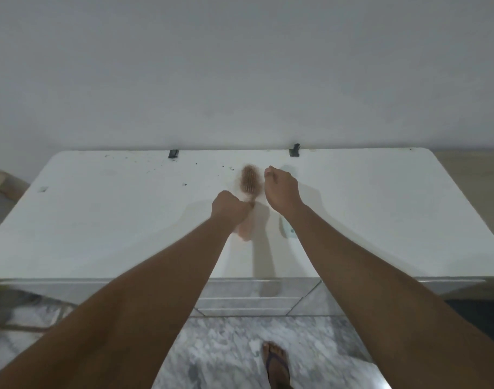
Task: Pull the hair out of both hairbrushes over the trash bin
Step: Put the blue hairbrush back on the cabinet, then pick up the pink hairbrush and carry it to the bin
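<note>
1. While both bare arms reach forward from the bottom of the head view, the left hand (229, 210) sits near the centre. Its fingers are curled into a fist, clamped on the handle of the hairbrush (248, 181).
2. The right hand (281, 190) is just at 3 o'clock of the brush head, apart from it, with its back turned up and its wrist bent. Its fingers are curled in toward the palm. Nothing shows in them, and whether they pinch any hair cannot be told.
3. The hairbrush points toward 12 o'clock from the left fist, bristle face toward the camera. Pale rows of bristles show through a brownish fuzz of hair that rings the head, and the whole is blurred.
4. The brush is over the white tabletop (100, 220), whose glossy surface shows a brownish reflection at 6 o'clock of the left hand.
5. Dark specks (226, 167) lie on the top at 10 o'clock of the brush.
6. At 6 o'clock, a foot (276, 363) in a sandal stands on the marbled floor (217, 355).
</note>
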{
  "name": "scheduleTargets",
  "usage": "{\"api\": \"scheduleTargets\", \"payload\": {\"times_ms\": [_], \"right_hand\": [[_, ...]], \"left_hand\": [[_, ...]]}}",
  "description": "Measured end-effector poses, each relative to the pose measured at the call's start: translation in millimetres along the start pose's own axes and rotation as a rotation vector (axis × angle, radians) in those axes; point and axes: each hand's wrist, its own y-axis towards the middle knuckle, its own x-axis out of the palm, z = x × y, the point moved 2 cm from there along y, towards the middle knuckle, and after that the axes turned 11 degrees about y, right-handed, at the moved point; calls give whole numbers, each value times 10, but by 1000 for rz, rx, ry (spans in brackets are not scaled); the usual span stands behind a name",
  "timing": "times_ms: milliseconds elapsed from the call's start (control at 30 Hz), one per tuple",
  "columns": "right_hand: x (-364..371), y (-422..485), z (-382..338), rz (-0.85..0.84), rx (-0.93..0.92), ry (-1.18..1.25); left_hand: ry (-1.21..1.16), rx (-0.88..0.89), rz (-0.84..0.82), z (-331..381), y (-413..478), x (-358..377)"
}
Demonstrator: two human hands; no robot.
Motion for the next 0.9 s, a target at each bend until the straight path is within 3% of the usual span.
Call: {"api": "scheduleTargets", "payload": {"times_ms": [200, 500, 700, 900], "right_hand": [[93, 5, 150, -11, 31, -10], [146, -34, 45, -20, 32, 13], [576, -224, -383, -113, -74, 10], [1487, -708, -1005, -291, -186, 88]], "left_hand": [[104, 30, -43, 39, -31, 122], [-232, -157, -127, -59, -97, 69], [-441, -263, -23, -505, -247, -434], [-661, -329, 162, -1417, -638, -1105]]}}
